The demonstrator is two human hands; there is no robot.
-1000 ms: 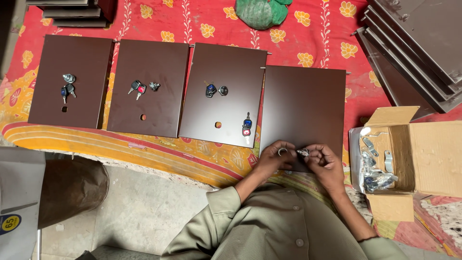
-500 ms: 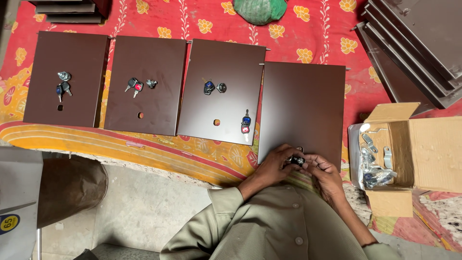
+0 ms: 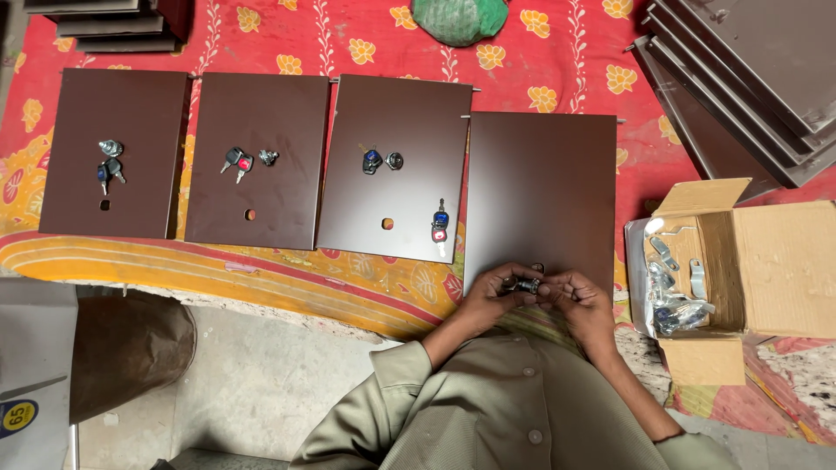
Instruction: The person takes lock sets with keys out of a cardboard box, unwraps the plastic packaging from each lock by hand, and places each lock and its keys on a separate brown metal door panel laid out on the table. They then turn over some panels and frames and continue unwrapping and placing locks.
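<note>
The fingers of the left hand (image 3: pixel 488 296) and the right hand (image 3: pixel 582 300) are pinching a small metal lock (image 3: pixel 525 285) between them, one hand at each end, so both hands are closed on it. The lock is sitting right between the fingertips, just over the near edge of a brown metal panel (image 3: pixel 540 187). That panel is lying flat just past the fingers on a red cloth with yellow flowers (image 3: pixel 557 65). To the left of the fingers, three more brown panels are lying side by side. The closest one (image 3: pixel 396 130) is carrying a lock piece and keys with blue and red tops, the middle one (image 3: pixel 257 130) is carrying keys and a small part, and the far one (image 3: pixel 113 104) is too. To the right of the fingers, an open cardboard box (image 3: pixel 775 261) is holding a clear bag of shiny metal parts (image 3: pixel 675 292). Farther off on the right, a stack of dark panels (image 3: pixel 749 78) is leaning. A green bag (image 3: pixel 460 17) is sitting far beyond the fingers.
</note>
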